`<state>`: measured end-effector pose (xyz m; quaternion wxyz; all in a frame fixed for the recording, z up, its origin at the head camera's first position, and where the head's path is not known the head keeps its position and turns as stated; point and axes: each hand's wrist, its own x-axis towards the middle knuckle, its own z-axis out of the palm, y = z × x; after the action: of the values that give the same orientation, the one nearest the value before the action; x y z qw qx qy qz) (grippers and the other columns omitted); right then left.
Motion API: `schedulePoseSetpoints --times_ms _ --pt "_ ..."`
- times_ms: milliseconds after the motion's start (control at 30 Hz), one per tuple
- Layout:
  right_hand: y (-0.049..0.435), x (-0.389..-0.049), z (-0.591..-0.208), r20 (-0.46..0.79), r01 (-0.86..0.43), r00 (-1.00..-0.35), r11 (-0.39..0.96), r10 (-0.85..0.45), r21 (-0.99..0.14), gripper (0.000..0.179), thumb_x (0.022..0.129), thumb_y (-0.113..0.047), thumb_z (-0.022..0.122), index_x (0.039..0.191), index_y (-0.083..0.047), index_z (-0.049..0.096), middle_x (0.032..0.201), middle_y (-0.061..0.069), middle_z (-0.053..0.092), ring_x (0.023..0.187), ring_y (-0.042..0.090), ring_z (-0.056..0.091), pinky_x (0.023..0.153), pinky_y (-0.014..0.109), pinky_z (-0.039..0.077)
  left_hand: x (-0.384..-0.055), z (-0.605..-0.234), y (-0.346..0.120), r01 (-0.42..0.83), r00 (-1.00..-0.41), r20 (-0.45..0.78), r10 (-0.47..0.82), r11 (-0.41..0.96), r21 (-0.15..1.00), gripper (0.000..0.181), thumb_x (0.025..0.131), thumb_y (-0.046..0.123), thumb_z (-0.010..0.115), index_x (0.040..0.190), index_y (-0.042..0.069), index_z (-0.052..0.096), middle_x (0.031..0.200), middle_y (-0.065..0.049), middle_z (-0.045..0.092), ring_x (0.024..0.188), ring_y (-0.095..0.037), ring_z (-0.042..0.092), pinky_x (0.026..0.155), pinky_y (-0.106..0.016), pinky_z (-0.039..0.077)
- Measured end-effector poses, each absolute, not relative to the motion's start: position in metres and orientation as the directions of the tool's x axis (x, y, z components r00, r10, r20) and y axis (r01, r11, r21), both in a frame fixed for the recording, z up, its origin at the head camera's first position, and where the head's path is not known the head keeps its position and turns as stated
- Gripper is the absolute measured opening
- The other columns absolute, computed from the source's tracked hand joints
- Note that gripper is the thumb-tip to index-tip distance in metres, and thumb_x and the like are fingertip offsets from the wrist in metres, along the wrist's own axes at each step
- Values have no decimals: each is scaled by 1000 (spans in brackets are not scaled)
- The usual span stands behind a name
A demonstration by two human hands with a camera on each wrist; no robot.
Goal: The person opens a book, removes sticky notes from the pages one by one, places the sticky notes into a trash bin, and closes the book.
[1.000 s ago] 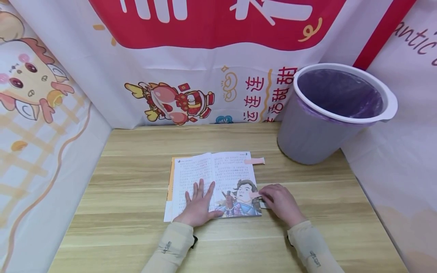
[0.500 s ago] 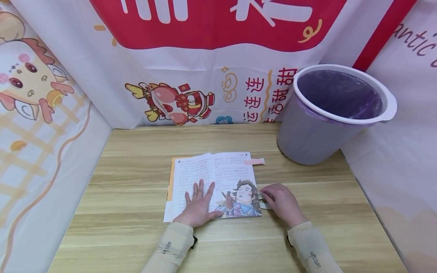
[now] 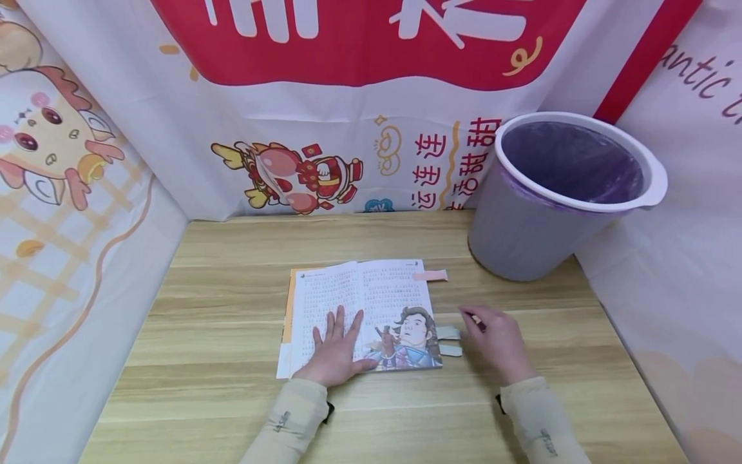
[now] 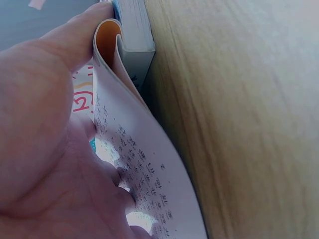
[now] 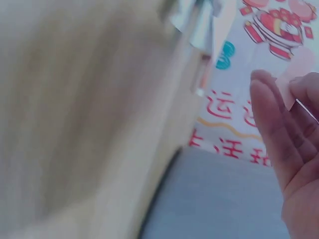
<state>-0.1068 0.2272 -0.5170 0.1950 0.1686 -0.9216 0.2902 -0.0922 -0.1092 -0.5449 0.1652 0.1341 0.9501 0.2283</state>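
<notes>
An open book (image 3: 394, 290) lies on the wooden table, printed text on both pages and a drawn figure at the lower right. Spread fingers of my left hand (image 3: 333, 351) press across its left page and centre fold. In the left wrist view, the lower part of a page (image 4: 144, 149) curves up beside that palm. To the right of the book, my right hand (image 3: 498, 338) pinches a small pink sticky tab (image 5: 285, 92) between thumb and fingers. Another pink sticky tab (image 3: 435, 276) sticks out from the upper right page edge. Two pale green tabs (image 3: 449, 351) protrude lower down.
A grey waste bin (image 3: 522, 238) with a purple liner stands at the back right of the table (image 3: 243, 245). Printed cloth (image 3: 324, 103) hangs behind the table and along both sides.
The right hand has peeled the pink tab off the drawn figure's face and moved rightward, away from the page edge, uncovering the pale green tabs. The left hand stays on the book.
</notes>
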Motion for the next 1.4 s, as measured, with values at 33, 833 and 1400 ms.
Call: schedulePoseSetpoints --times_ms 33,833,1400 --pt "230 -107 -514 481 -434 -855 773 -192 -463 17 86 -2 75 103 -4 76 94 11 75 75 20 70 61 35 59 -92 -545 -109 178 -909 -254 330 859 479 106 84 63 66 161 18 9 160 -27 -11 145 -47 -10 108 -74 -4" --pt "300 -107 -351 847 -515 -531 800 -16 -308 18 90 -11 66 96 2 76 89 17 74 86 -7 60 79 2 40 -92 -544 -109 171 -914 -248 321 859 483 104 85 61 67 161 18 10 161 -26 -11 146 -46 -10 109 -73 -4" --pt "343 -172 -290 776 -269 -629 927 36 -261 26 95 -15 60 108 3 74 96 27 71 81 32 68 73 1 27 -89 -541 -110 166 -912 -249 325 850 500 104 84 61 68 161 17 11 160 -27 -10 146 -47 -9 109 -73 -5"
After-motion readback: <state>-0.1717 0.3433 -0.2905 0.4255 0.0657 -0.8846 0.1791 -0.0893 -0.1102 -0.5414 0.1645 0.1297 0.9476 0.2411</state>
